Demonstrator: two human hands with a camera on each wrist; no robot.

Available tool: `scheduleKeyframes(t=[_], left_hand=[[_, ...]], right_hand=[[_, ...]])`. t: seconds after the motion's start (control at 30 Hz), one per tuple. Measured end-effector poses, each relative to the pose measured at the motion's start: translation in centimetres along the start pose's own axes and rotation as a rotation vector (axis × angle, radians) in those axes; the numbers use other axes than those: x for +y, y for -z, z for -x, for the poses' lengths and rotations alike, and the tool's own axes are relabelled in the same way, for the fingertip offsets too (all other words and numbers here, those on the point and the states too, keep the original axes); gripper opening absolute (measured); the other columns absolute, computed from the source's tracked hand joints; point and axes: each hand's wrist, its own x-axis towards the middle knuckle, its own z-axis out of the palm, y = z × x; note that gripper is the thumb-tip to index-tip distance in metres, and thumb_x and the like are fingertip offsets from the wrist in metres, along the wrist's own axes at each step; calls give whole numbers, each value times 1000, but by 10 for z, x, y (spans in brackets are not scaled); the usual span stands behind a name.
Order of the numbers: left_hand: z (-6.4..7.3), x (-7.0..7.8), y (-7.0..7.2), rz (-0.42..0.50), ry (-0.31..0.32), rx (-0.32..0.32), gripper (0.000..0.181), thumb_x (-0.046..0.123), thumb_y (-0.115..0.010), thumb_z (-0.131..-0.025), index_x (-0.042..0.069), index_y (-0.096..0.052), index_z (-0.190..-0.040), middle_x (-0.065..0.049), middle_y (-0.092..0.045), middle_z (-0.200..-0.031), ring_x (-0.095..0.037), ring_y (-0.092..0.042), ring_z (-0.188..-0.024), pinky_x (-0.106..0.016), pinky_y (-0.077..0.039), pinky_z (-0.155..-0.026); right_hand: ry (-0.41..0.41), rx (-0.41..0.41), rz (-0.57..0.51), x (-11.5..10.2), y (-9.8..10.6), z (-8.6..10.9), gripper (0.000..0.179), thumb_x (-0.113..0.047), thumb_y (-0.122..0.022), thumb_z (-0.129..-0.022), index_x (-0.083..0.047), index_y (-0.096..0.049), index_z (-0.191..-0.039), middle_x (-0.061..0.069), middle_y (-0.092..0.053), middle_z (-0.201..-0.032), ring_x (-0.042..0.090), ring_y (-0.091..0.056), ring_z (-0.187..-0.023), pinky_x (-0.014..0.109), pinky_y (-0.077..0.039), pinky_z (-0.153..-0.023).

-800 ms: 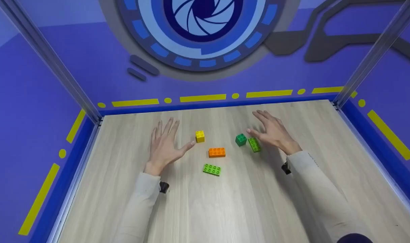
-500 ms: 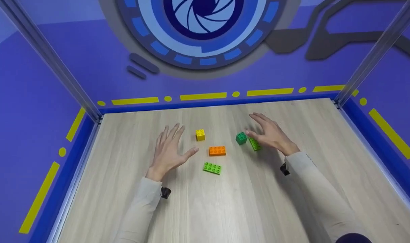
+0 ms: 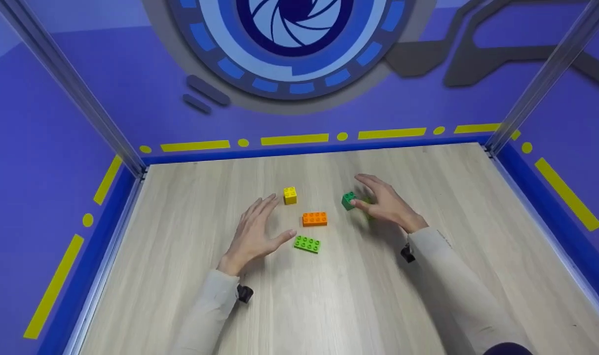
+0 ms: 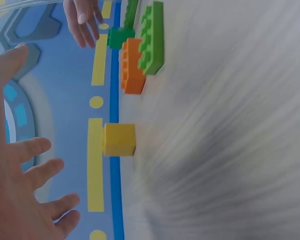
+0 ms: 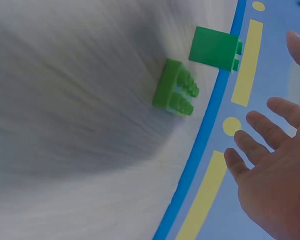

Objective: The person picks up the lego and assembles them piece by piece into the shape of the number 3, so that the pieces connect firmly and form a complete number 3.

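Observation:
My left hand (image 3: 254,235) hovers over the table with fingers spread and nothing in it. To its right lie a yellow toy brick (image 3: 290,195), an orange brick (image 3: 315,219) and a flat light-green brick (image 3: 307,244). My right hand (image 3: 389,203) is also spread and holds nothing. Its thumb overlaps the edge of a dark-green brick (image 3: 348,200) in the head view. Beneath that hand is a second light-green brick (image 5: 175,90), mostly hidden from the head camera but plain in the right wrist view, beside the dark-green one.
The wooden table (image 3: 191,197) is enclosed by blue-purple printed panels (image 3: 97,88) at the back and sides. Metal posts (image 3: 551,74) stand in both rear corners. A dark round object (image 3: 507,349) shows at the bottom edge, by the right sleeve.
My left hand has moved right and nearer, towards the flat light-green brick. My right hand has shifted left and slightly nearer, now covering most of the second light-green brick. The bricks stay put.

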Motion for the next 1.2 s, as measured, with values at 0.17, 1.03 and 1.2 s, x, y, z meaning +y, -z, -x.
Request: scheduleKeyframes(t=[0.17,1.03,1.2], left_hand=[[5,3,-10,38,-10,-46,96,66,-73,-92,16,-40,-166,-10,-37,-173,-41,-31,-160,-63,-23,-130],[9,13,-44,71,-38,-259,65,37,-81,-95,9,-59,-149,-3,-64,-144,-23,-57,-129,-44,-49,-115],[7,14,-47,47,-24,-276,50,25,-78,-100,9,-64,-146,-1,-65,-141,-20,-58,-128,-42,-51,-113]], right_hand=[[-10,-8,-16,0,-9,-1,80,-42,-77,-99,-12,-42,-164,12,-40,-171,39,-37,-157,63,-32,-127],[-48,-75,-66,10,-28,-12,63,-23,-76,-102,-5,-52,-157,17,-52,-161,36,-52,-146,55,-41,-124],[-36,-72,-72,11,-29,-13,56,-14,-73,-103,-3,-54,-155,19,-53,-160,38,-51,-148,57,-40,-124]])
